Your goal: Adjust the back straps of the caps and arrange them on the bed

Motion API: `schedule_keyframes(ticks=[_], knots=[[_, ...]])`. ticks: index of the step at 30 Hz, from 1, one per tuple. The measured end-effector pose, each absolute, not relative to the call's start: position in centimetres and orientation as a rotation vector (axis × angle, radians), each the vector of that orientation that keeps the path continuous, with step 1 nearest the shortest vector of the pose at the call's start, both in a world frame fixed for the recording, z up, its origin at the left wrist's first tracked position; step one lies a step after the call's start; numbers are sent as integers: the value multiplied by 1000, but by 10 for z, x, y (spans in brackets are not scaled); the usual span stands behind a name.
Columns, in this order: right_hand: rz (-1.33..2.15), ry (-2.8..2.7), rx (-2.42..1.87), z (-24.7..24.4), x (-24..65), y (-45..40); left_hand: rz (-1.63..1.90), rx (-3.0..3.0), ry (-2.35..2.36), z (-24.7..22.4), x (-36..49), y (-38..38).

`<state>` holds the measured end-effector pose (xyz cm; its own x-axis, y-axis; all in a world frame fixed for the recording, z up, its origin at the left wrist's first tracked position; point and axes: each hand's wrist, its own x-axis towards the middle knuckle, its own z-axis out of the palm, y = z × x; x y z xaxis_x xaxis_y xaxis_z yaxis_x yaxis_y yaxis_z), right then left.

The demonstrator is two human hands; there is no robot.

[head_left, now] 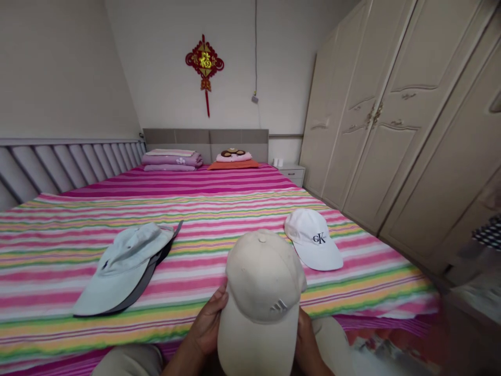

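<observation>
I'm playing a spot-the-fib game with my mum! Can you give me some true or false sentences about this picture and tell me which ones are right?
1. The left hand and right hand both hold a beige cap. True.
2. The white cap shows the letters CK. True.
3. The pale blue cap lies on the floor. False: it lies on the striped bed sheet, on top of a dark cap.
4. The red knot ornament hangs on a wardrobe door. False: it hangs on the wall above the headboard.
</observation>
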<state>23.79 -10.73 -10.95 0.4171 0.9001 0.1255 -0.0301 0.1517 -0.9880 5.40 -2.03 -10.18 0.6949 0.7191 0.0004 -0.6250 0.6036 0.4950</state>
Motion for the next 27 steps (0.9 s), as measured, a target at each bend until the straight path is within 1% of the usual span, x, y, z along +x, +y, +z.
schedule_keyframes(ticks=[5, 7, 19, 23, 27], knots=[[1120, -617, -996, -107, 235, -114, 839, 437, 317, -103, 65, -5], [1164, -562, -938, -106, 236, -113, 863, 443, 364, -101, 73, 3], [1124, -518, -1010, -102, 289, -40, 941, 541, 493, -88, 131, 70], [1072, -523, -1019, -102, 307, -15, 984, 630, 599, -87, 151, 93], [1046, -482, -1092, -110, 320, 1, 984, 672, 782, -96, 165, 101]])
